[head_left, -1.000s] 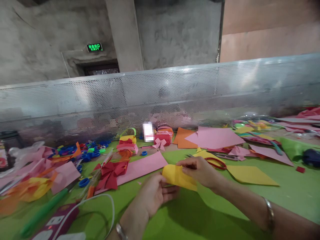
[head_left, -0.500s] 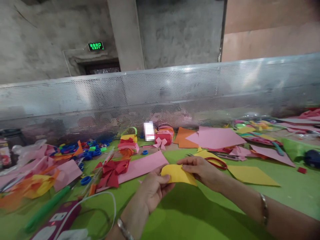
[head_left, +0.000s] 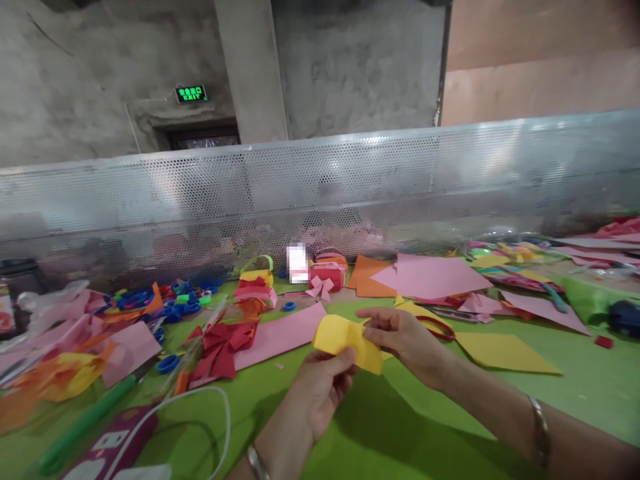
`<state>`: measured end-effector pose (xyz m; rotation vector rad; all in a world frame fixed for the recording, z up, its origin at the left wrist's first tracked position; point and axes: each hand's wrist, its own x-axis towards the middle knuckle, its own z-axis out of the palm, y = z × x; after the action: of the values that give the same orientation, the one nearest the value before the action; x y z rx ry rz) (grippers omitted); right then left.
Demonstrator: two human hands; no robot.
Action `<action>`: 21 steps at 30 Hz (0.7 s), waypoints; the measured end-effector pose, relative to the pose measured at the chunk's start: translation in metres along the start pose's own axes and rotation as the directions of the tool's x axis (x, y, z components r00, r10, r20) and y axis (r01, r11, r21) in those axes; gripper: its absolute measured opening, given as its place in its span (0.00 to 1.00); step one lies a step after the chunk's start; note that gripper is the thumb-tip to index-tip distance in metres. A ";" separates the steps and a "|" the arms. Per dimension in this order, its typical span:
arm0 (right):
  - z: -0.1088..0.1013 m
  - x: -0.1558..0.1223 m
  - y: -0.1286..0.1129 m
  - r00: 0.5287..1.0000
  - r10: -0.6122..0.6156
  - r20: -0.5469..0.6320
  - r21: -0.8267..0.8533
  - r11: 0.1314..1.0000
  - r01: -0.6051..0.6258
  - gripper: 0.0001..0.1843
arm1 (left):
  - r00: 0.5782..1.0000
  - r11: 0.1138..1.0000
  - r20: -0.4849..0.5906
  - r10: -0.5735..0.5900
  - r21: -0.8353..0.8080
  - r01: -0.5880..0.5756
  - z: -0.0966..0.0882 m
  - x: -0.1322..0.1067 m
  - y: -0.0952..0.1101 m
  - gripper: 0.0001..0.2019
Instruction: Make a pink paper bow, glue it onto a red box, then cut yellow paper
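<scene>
A small folded piece of yellow paper (head_left: 345, 340) is held above the green table (head_left: 380, 427) by both hands. My left hand (head_left: 320, 390) pinches its lower edge from below, fingers closed on it. From the right, my right hand (head_left: 403, 337) grips its right side between thumb and fingers. The paper curls upward at its left end. A metal bangle sits on each wrist.
Pink paper strip (head_left: 280, 333) and red paper bow (head_left: 220, 343) lie left of the hands. Yellow sheet (head_left: 503, 350), red-handled scissors (head_left: 435, 323), pink and orange sheets (head_left: 425, 273) lie right. Blue rings (head_left: 175, 307), paper baskets (head_left: 257, 283), a power strip (head_left: 113, 450) and a perforated metal screen (head_left: 320, 193) surround them.
Both hands have lifted the yellow paper slightly and turned it, so its left end now curls up. My left hand shifted from beside the paper to under it.
</scene>
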<state>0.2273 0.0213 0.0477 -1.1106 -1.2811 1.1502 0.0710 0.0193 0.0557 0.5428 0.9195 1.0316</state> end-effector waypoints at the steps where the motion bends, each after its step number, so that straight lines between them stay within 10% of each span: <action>1: -0.003 0.001 -0.003 0.999 -0.030 0.019 -0.183 0.983 0.033 0.24 | 1.000 1.000 -0.011 -0.015 0.011 0.016 0.001 -0.001 0.000 0.05; 4: -0.026 0.009 -0.014 0.997 -0.059 0.042 -0.738 0.671 0.071 0.19 | 0.998 1.000 -0.057 -0.026 0.002 0.026 0.001 -0.002 0.006 0.04; 10: -0.088 0.020 -0.020 0.996 0.066 -0.058 -0.961 0.268 -0.074 0.06 | 0.991 0.986 -0.136 0.006 -0.161 -0.028 -0.006 0.003 0.027 0.07; 21: -0.078 0.017 -0.017 0.987 0.115 -0.109 -0.974 0.187 -0.129 0.17 | 0.980 0.940 -0.188 0.057 -0.320 -0.116 -0.014 0.006 0.040 0.06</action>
<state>0.3047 0.0383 0.0666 -2.1948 -2.0292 0.2103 0.0406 0.0421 0.0760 0.2139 0.8592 1.2996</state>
